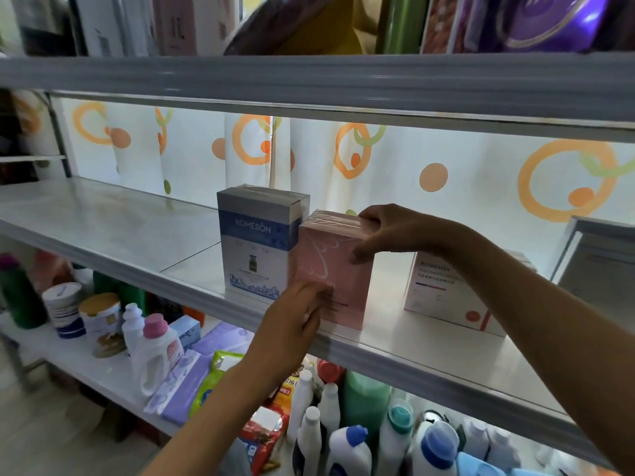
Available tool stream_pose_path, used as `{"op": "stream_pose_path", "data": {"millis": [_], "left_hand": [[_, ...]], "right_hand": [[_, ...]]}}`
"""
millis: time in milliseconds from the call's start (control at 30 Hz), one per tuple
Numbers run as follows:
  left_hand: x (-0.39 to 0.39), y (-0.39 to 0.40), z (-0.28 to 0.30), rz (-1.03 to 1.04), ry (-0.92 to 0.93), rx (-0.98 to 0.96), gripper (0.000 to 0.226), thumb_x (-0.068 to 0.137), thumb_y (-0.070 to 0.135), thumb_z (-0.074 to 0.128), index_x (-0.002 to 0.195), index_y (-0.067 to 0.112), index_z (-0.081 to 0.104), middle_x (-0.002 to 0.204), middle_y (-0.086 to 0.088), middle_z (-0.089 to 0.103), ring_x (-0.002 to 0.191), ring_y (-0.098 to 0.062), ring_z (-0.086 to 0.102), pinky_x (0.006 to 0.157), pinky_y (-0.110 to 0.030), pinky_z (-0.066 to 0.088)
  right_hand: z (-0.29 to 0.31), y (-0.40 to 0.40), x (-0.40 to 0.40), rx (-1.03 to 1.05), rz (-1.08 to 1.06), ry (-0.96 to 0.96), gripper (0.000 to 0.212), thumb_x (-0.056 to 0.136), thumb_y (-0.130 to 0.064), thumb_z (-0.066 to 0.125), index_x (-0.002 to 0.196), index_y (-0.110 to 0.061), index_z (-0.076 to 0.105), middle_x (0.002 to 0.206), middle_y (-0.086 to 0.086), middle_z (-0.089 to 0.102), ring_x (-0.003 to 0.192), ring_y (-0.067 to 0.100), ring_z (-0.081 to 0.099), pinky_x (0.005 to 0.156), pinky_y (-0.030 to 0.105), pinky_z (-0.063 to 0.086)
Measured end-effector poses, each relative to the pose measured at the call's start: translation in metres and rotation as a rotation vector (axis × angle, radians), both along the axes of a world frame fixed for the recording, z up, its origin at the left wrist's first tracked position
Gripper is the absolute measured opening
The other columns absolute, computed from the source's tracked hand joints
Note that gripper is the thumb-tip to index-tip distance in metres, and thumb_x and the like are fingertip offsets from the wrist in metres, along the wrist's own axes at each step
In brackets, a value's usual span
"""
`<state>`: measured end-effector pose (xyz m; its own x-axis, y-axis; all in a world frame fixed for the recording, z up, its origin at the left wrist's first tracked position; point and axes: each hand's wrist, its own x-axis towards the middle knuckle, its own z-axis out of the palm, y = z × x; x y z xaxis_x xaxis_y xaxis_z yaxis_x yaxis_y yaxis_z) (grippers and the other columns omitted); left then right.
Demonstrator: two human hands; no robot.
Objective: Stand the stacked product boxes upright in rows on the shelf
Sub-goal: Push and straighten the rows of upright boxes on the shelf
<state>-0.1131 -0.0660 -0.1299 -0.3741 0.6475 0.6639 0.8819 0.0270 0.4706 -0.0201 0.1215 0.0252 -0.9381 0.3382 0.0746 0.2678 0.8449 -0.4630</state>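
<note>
A pink box [335, 269] stands upright near the front edge of the white shelf [113, 218], touching the right side of an upright blue and white box [256, 242]. My right hand [388, 231] grips the pink box's top right corner, thumb on its front face. My left hand [299, 314] holds its lower left corner, with the fingers on the front face. A white box [443, 297] with red marks stands further right, partly hidden by my right forearm.
A grey-framed box [598, 255] stands at the far right of the shelf. A curtain with orange rings hangs behind. The upper shelf [309, 80] lies close overhead. The lower shelf holds detergent bottles [347, 438], cans [65, 307] and purple packs [185, 383].
</note>
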Motion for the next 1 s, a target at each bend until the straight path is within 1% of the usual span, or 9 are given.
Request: {"op": "stream_pose_path", "data": {"millis": [100,233,367,467,633,767,867,933,1000], "left_hand": [[-0.002,-0.004,0.008,0.019,-0.055,0.098,0.033,0.090,0.004,0.058,0.119,0.021,0.058,0.114,0.014,0.053,0.097,-0.004,0.055,0.083,-0.010,0.043],[-0.002,-0.006,0.012,0.002,-0.065,0.093,0.033,0.092,0.009,0.057,0.122,0.022,0.055,0.118,0.012,0.053,0.100,0.001,0.052,0.084,-0.007,0.045],[0.001,-0.006,0.011,-0.010,-0.081,0.116,0.040,0.092,0.012,0.058,0.129,0.024,0.050,0.125,0.013,0.051,0.108,0.001,0.052,0.088,-0.007,0.045],[0.002,-0.005,0.012,-0.029,-0.073,0.131,0.041,0.092,0.012,0.058,0.130,0.025,0.049,0.125,0.013,0.051,0.108,0.004,0.051,0.087,-0.005,0.043],[0.003,0.000,0.023,-0.031,-0.071,0.131,0.041,0.091,0.013,0.060,0.127,0.029,0.048,0.119,0.018,0.050,0.101,0.011,0.051,0.084,-0.008,0.045],[0.005,0.005,0.027,-0.020,-0.075,0.144,0.036,0.092,0.018,0.060,0.123,0.031,0.049,0.119,0.016,0.052,0.103,0.002,0.054,0.085,-0.014,0.047],[0.005,0.007,0.025,-0.016,-0.067,0.129,0.034,0.092,0.016,0.060,0.122,0.028,0.052,0.121,0.011,0.054,0.105,-0.001,0.054,0.087,-0.016,0.048],[0.006,0.007,0.022,-0.007,-0.068,0.150,0.032,0.091,0.015,0.061,0.121,0.025,0.054,0.122,0.008,0.056,0.104,-0.002,0.054,0.087,-0.018,0.050],[0.007,0.007,0.019,-0.004,-0.060,0.170,0.030,0.091,0.013,0.060,0.119,0.023,0.057,0.120,0.007,0.057,0.103,-0.004,0.055,0.087,-0.024,0.052]], "right_hand": [[-0.004,0.002,0.003,0.001,-0.002,0.060,0.059,0.061,-0.051,0.079,0.107,-0.018,0.063,0.099,0.005,0.067,0.088,0.019,0.063,0.070,0.029,0.051],[0.002,0.003,0.007,-0.003,0.009,0.049,0.041,0.071,-0.038,0.083,0.103,-0.017,0.067,0.094,0.002,0.071,0.085,0.017,0.066,0.068,0.027,0.050],[0.000,0.003,0.009,0.032,-0.011,0.034,0.052,0.060,-0.049,0.082,0.100,-0.019,0.067,0.091,0.000,0.071,0.083,0.018,0.067,0.073,0.036,0.055],[-0.003,0.000,0.013,0.022,-0.016,0.050,0.060,0.055,-0.055,0.079,0.104,-0.022,0.064,0.094,-0.002,0.069,0.086,0.018,0.066,0.079,0.040,0.056],[-0.003,-0.007,0.017,-0.013,-0.015,0.076,0.052,0.073,-0.043,0.081,0.113,-0.019,0.059,0.103,0.001,0.066,0.091,0.017,0.063,0.074,0.028,0.053],[-0.006,-0.010,0.018,-0.026,-0.033,0.115,0.049,0.075,-0.045,0.079,0.111,-0.019,0.059,0.101,0.001,0.067,0.089,0.015,0.064,0.068,0.023,0.051],[-0.013,-0.011,0.017,-0.020,-0.077,0.175,0.056,0.072,-0.052,0.079,0.109,-0.014,0.060,0.101,0.007,0.067,0.090,0.022,0.064,0.071,0.033,0.053],[-0.018,-0.015,0.017,-0.026,-0.098,0.225,0.060,0.072,-0.053,0.079,0.112,-0.012,0.060,0.104,0.009,0.067,0.093,0.025,0.063,0.078,0.042,0.055],[-0.020,-0.018,0.019,-0.039,-0.121,0.253,0.067,0.072,-0.055,0.077,0.119,-0.011,0.056,0.112,0.009,0.064,0.097,0.025,0.061,0.084,0.045,0.054]]}}
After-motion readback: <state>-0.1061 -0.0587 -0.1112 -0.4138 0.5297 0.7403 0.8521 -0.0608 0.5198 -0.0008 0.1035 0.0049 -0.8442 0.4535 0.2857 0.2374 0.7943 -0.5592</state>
